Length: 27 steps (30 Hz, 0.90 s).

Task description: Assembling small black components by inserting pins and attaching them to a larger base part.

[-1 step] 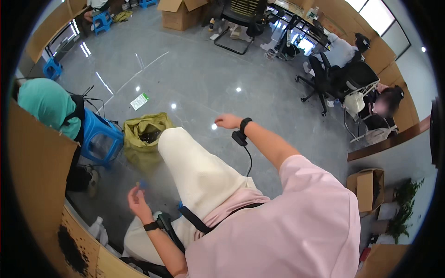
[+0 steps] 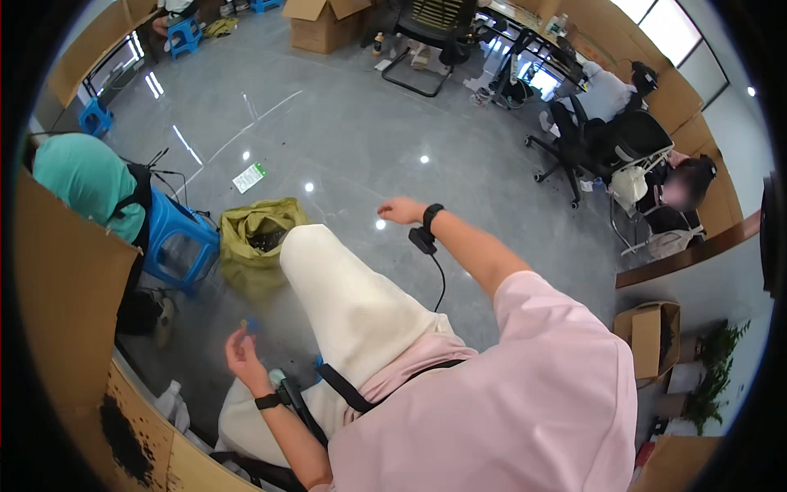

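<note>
My left hand point(image 2: 243, 358) is raised beside my left leg, its fingertips pinched on a tiny yellowish piece point(image 2: 244, 325) too small to name. Just beyond the tips lies a blurred blue spot. Out past my right thigh, my right hand point(image 2: 401, 210) hangs over the grey floor with its fingers curled together; whatever may be inside is hidden. Both wrists wear black straps with small devices. An olive-yellow woven sack point(image 2: 261, 258) stands in front of my knee, its mouth gaping, dark small bits inside.
A cardboard-covered tabletop at lower left carries a heap of black bits point(image 2: 125, 439). Left of the sack are a blue plastic stool point(image 2: 179, 246) and a person in green. A cable hangs from my right wrist. Office chairs point(image 2: 602, 139), seated people and cartons point(image 2: 324, 29) stand farther off.
</note>
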Each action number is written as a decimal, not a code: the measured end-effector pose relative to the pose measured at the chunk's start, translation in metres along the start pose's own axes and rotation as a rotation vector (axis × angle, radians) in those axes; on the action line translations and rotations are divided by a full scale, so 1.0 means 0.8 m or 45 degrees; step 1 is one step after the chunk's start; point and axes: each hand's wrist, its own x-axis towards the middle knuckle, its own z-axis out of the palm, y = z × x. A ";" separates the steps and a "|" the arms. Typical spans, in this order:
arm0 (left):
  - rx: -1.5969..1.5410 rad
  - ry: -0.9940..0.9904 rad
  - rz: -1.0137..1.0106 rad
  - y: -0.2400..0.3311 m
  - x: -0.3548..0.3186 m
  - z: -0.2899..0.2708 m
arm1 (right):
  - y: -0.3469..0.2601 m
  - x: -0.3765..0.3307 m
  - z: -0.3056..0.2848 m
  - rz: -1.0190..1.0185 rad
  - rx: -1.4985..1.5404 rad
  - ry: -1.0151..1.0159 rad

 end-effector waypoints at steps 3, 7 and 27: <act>-0.286 -0.115 -0.061 0.011 -0.011 0.012 | -0.037 0.055 0.005 -0.094 -0.140 -0.052; 0.175 -0.730 0.437 0.091 0.001 0.074 | -0.044 0.130 0.038 -0.153 -0.389 -0.228; 0.980 -1.035 -0.235 -0.181 0.361 0.038 | -0.082 0.534 0.443 -0.394 -0.263 -0.835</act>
